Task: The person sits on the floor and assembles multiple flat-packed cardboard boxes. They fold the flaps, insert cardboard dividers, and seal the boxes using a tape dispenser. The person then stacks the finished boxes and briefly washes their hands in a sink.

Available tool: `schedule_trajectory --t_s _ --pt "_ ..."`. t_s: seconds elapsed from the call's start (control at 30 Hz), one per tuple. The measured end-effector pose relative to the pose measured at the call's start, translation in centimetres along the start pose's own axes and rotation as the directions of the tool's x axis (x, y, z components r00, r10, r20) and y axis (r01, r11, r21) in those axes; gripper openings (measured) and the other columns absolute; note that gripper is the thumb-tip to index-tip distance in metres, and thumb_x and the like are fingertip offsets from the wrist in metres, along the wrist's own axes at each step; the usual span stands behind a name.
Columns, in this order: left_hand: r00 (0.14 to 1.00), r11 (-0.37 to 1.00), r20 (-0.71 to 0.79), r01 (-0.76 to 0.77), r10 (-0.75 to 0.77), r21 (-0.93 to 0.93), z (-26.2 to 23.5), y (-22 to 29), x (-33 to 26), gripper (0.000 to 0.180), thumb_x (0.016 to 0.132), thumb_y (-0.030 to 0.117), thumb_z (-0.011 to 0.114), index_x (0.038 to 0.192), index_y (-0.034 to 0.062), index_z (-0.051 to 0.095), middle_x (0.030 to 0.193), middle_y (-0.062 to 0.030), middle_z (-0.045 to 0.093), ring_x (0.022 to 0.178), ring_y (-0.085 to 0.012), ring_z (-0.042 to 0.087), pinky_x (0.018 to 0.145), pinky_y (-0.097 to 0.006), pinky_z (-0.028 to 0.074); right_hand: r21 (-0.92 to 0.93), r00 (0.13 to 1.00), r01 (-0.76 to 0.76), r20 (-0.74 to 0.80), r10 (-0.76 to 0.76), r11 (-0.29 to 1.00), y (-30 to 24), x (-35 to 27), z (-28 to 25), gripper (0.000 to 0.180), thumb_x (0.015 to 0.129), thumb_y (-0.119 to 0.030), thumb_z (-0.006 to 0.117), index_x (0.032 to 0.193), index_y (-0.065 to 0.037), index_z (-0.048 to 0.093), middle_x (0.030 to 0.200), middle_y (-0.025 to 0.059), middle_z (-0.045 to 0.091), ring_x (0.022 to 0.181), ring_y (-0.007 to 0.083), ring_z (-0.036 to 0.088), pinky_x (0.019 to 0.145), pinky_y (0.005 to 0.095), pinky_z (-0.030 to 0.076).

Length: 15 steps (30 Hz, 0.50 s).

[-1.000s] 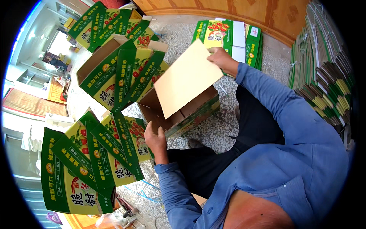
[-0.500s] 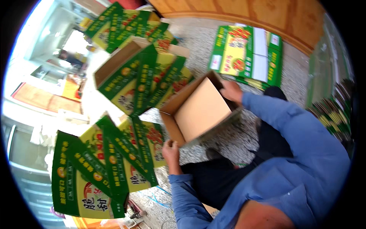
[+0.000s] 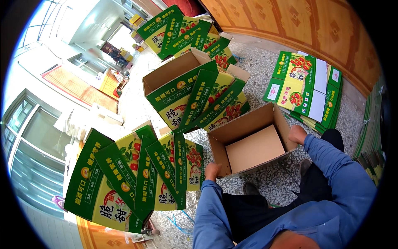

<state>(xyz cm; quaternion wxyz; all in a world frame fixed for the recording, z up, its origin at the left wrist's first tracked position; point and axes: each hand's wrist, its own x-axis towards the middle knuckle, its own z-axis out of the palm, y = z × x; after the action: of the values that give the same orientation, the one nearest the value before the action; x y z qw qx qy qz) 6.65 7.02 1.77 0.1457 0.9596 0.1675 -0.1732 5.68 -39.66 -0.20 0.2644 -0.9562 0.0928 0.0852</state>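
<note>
An open brown cardboard box (image 3: pixel 244 124) stands in front of me with its opening upward. Its inside is plain, and a flat cardboard panel (image 3: pixel 255 149) lies at its bottom. My left hand (image 3: pixel 212 171) is closed on the near left corner of the rim. At the right end wall, my right hand (image 3: pixel 297 135) grips the top edge with curled fingers. Just left of the box, rows of green and yellow printed cartons (image 3: pixel 141 174) lean tilted, nested one into another.
Further cartons (image 3: pixel 186 91) stack away toward the back. Flattened printed cartons (image 3: pixel 304 87) lie piled on the speckled floor at the far right. More folded cardboard (image 3: pixel 371 137) stands along the right edge. A wooden panelled wall (image 3: pixel 290 29) runs behind. Blue strapping (image 3: pixel 178 224) lies near the lower left.
The box has turned, and its opening now faces up more squarely. The panel inside sits lower, flat on the bottom. Both hands keep hold of the rim; the whole view has swung.
</note>
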Motion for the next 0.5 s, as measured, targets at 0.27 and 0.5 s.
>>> schedule_trajectory --t_s 0.27,0.5 --pt "0.951 0.956 -0.112 -0.292 0.288 -0.02 -3.4 -1.0 1.6 0.038 0.068 0.027 0.071 0.078 -0.0099 0.067 0.081 -0.0278 0.066 0.079 -0.0355 0.068 0.068 -0.041 0.053 0.17 0.952 0.145 -0.291 -0.091 0.975 2.6 1.5 -2.6 0.02 0.064 -0.014 0.061 0.067 0.006 0.06 0.066 0.0278 0.06 0.065 0.0431 0.061 0.06 0.0491 0.049" --pt "0.302 0.291 -0.048 -0.848 0.952 0.443 -19.3 3.9 0.1 0.017 0.065 0.023 0.072 0.074 0.0086 0.069 0.069 -0.0054 0.066 0.061 -0.0213 0.065 0.054 -0.032 0.05 0.372 0.898 0.413 -0.317 -0.304 0.831 2.7 3.0 -22.9 0.024 0.047 -0.014 0.078 0.051 -0.001 0.058 0.051 0.0132 0.053 0.042 0.0246 0.049 0.041 0.039 0.039"
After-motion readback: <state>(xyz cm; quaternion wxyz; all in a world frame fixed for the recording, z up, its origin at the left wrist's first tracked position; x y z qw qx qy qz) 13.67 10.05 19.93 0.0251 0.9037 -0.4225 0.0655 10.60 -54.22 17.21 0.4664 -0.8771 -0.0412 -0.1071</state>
